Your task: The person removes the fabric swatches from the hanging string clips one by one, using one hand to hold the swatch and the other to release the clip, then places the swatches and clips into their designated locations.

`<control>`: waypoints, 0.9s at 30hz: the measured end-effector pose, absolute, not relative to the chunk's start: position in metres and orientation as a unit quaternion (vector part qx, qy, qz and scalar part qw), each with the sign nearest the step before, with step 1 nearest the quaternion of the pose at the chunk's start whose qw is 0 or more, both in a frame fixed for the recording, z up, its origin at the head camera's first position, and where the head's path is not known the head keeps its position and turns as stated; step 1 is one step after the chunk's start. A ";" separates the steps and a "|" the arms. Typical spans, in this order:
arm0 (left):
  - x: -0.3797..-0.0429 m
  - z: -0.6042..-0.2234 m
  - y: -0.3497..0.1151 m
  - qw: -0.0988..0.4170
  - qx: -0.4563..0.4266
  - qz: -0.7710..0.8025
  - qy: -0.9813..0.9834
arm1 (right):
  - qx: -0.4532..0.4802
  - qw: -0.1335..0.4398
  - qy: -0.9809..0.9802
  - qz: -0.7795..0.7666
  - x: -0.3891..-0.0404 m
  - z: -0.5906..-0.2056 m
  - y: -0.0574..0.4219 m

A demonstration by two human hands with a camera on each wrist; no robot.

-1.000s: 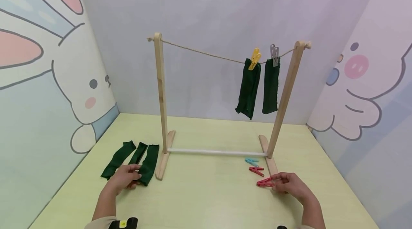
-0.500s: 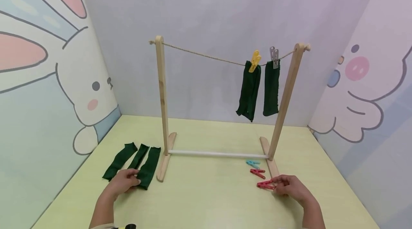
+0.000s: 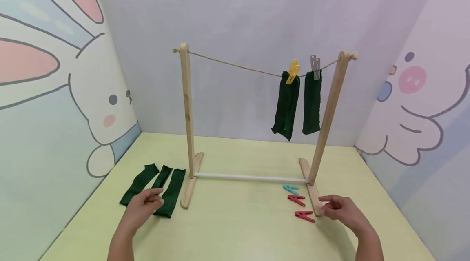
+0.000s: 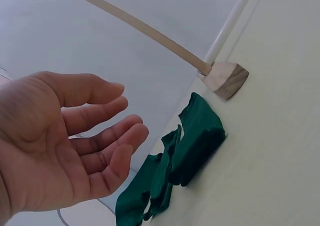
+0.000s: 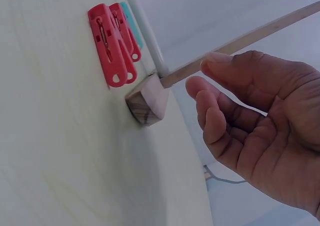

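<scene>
Three dark green cloth strips lie side by side at the left; the nearest strip (image 3: 174,195) is beside my left hand (image 3: 141,209). That hand hovers over them with relaxed fingers and holds nothing, and the left wrist view shows a gap between it and the cloths (image 4: 200,136). On the right, my right hand (image 3: 345,212) is raised with loosely bent fingers, also holding nothing. Just left of it lies a red clothespin (image 3: 302,214). Behind that are a second red clothespin (image 3: 295,199) and a light blue one (image 3: 291,188), seen stacked in the right wrist view.
A wooden drying rack stands mid-table, with a left post (image 3: 187,110), a right post (image 3: 329,118) and a white bottom bar (image 3: 249,178). From its rope (image 3: 235,65) hang two green cloths, pinned by a yellow clothespin (image 3: 293,71) and a grey one (image 3: 315,67).
My left hand has lifted off the nearest cloth strip. My right hand has let go of the front red clothespin and drawn back slightly to the right.
</scene>
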State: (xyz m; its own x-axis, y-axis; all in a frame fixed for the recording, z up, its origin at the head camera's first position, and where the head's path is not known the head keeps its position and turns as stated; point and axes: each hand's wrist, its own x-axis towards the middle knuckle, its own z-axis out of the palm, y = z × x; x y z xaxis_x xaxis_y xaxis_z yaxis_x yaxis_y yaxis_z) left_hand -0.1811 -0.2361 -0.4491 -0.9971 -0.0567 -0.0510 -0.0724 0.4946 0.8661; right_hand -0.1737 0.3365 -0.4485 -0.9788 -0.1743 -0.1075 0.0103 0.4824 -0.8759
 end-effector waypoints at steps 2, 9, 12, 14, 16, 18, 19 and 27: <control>-0.182 -0.448 -0.231 0.010 -0.036 0.524 0.851 | -0.051 0.089 0.852 -0.513 -0.175 -0.446 0.338; -0.187 -0.444 -0.213 0.009 -0.026 0.563 0.826 | -0.067 0.075 0.853 -0.513 -0.179 -0.433 0.341; -0.190 -0.442 -0.205 0.007 -0.015 0.579 0.815 | -0.071 0.076 0.856 -0.507 -0.182 -0.427 0.340; -0.193 -0.442 -0.199 0.006 -0.008 0.594 0.804 | -0.075 0.080 0.856 -0.505 -0.185 -0.423 0.340; -0.195 -0.442 -0.194 0.003 0.003 0.606 0.796 | -0.080 0.085 0.853 -0.509 -0.188 -0.419 0.340; -0.198 -0.442 -0.190 -0.002 0.015 0.615 0.789 | -0.084 0.087 0.849 -0.514 -0.191 -0.415 0.341; -0.199 -0.442 -0.188 -0.006 0.023 0.616 0.787 | -0.087 0.086 0.848 -0.515 -0.192 -0.413 0.341; -0.207 -0.438 -0.170 -0.022 0.058 0.634 0.771 | -0.105 0.040 0.858 -0.502 -0.200 -0.394 0.336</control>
